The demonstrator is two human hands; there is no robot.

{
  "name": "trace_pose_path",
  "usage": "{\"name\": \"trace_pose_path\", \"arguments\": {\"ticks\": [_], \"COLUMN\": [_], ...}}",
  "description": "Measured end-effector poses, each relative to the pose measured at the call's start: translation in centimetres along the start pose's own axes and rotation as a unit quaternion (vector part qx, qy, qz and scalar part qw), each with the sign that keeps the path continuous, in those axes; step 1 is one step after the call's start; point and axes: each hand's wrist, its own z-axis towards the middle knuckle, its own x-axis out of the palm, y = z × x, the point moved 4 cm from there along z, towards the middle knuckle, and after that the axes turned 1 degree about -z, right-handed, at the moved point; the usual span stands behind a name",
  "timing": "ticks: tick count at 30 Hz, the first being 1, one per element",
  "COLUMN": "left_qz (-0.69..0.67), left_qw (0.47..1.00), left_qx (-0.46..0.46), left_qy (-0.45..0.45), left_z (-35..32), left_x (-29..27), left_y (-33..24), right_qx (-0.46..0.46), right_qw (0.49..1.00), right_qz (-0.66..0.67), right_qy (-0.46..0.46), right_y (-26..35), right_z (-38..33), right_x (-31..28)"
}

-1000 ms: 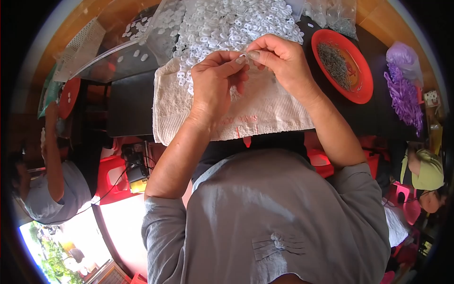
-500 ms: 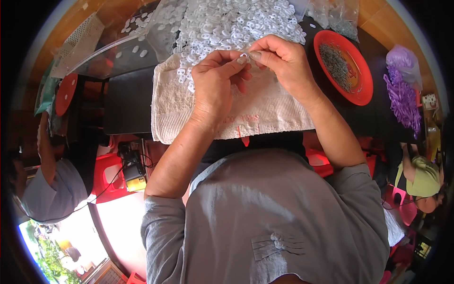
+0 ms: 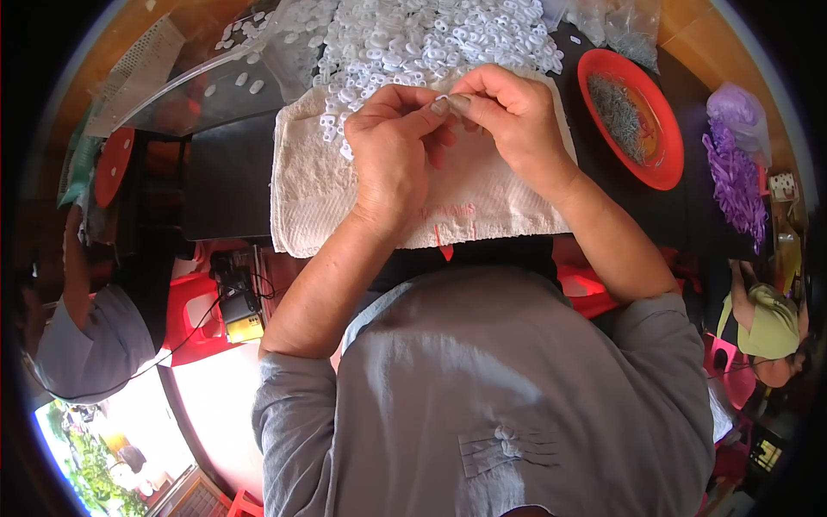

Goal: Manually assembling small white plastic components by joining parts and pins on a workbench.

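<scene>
My left hand (image 3: 389, 151) and my right hand (image 3: 517, 125) meet over a folded cream towel (image 3: 314, 202). Both are closed, thumbs and forefingers pinched together tip to tip. A small white plastic piece (image 3: 443, 97) peeks out between the left fingertips and is mostly covered. What the right fingertips pinch, if anything, is too small and hidden to name. Just beyond the hands, a heap of white oval plastic pieces with holes (image 3: 413, 43) spreads onto the towel's far left part.
To the right, a red oval plate (image 3: 670, 164) holds a pile of thin grey metal pieces (image 3: 616, 116). Purple strips (image 3: 736, 185) lie farther right. A clear plastic sheet or bin (image 3: 198, 86) stands at the left. Other people sit on both sides, with a grey-shirted person (image 3: 99, 345) at left.
The view has shifted slightly. Both hands stay pinched together over the towel, and the white piece between the fingertips shows less than before.
</scene>
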Motion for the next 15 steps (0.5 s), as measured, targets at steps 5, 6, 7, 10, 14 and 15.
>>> {"name": "trace_pose_path", "arguments": {"ticks": [5,6,7,10,14,15], "left_qz": [-0.003,-0.003,0.001,0.007,0.038,0.038], "left_qw": [1.0,1.0,1.0,1.0,0.999,0.999], "left_qx": [-0.009,-0.008,0.0,0.003,0.015,0.016], "left_qy": [0.004,0.003,0.011,0.019,0.003,0.003], "left_z": [0.4,0.4,0.4,0.2,0.1,0.1], "left_x": [-0.4,-0.4,-0.3,0.0,-0.1,-0.2], "left_y": [0.1,0.2,0.2,0.1,0.1,0.1], "right_qx": [0.078,0.085,0.092,0.073,0.081,0.072], "right_qw": [0.994,0.993,0.991,0.995,0.995,0.996], "right_qz": [0.07,0.082,0.095,0.066,0.049,0.043], "right_qy": [0.028,0.013,-0.003,0.001,0.02,0.024], "right_y": [-0.5,0.0,0.2,-0.1,-0.7,-0.7], "right_z": [-0.2,-0.2,-0.2,0.1,0.0,0.1], "right_x": [0.3,0.1,-0.1,-0.5,-0.9,-0.8]}}
